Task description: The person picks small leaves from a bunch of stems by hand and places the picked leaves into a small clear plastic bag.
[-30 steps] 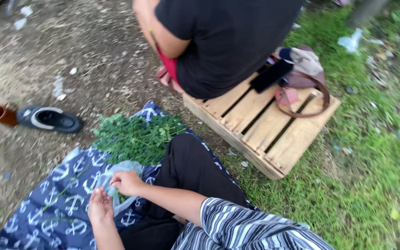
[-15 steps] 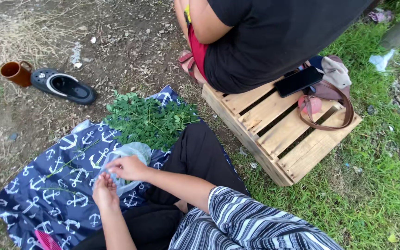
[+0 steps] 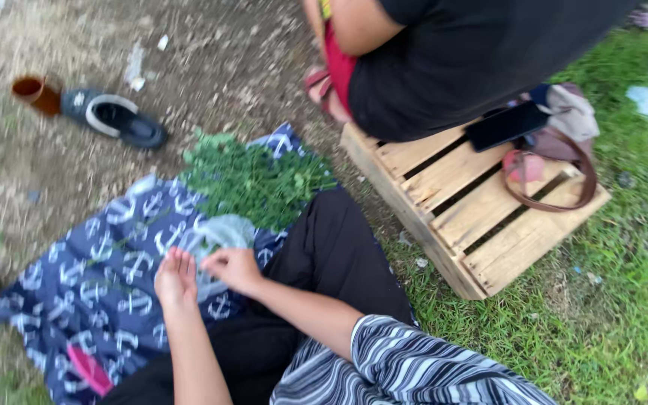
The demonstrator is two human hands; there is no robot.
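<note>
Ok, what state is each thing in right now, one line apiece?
Left hand: open, palm up, over the cloth.
Right hand: fingers curled at the clear plastic bag.
Clear plastic bag: crumpled, lying flat.
Navy anchor-print cloth: spread on the ground.
Green leafy sprigs: piled loose on cloth.
Black shoe: lying on dirt.

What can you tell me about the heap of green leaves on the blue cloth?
The heap of green leaves is a loose pile of small leafy sprigs, fresh-looking and bright green. It lies at the far end of the blue cloth with white anchor prints, spilling slightly past its edge onto the dirt. A pale plastic bag lies just below it, near both hands.
</note>
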